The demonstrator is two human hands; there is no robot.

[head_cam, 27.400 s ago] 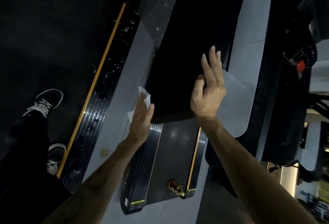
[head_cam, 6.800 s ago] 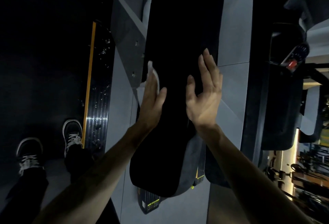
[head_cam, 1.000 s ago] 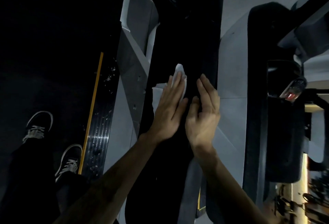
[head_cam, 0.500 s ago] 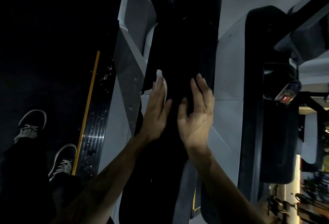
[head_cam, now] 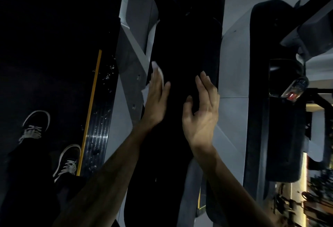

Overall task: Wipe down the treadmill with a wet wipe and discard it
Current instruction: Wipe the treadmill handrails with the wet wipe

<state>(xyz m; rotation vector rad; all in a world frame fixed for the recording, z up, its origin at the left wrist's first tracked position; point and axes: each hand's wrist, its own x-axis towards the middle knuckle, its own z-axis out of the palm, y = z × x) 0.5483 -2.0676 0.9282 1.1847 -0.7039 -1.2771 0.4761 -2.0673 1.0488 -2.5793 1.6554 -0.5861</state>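
Note:
A long black treadmill panel runs up the middle of the view. My left hand lies flat near the panel's left edge, fingers straight, pressing a white wet wipe against it. The wipe shows beyond my fingertips and at the left side of the hand. My right hand hovers over the panel's right half with fingers extended and the thumb slightly bent, holding nothing. Whether it touches the surface I cannot tell.
Grey frame parts flank the panel on the left, a pale grey floor on the right. A black deck rail with a yellow stripe lies at the left beside my shoes. A neighbouring machine stands at the right.
My left hand has slid the wipe leftward toward the panel's edge over the last second. My right hand has drifted apart from it to the right.

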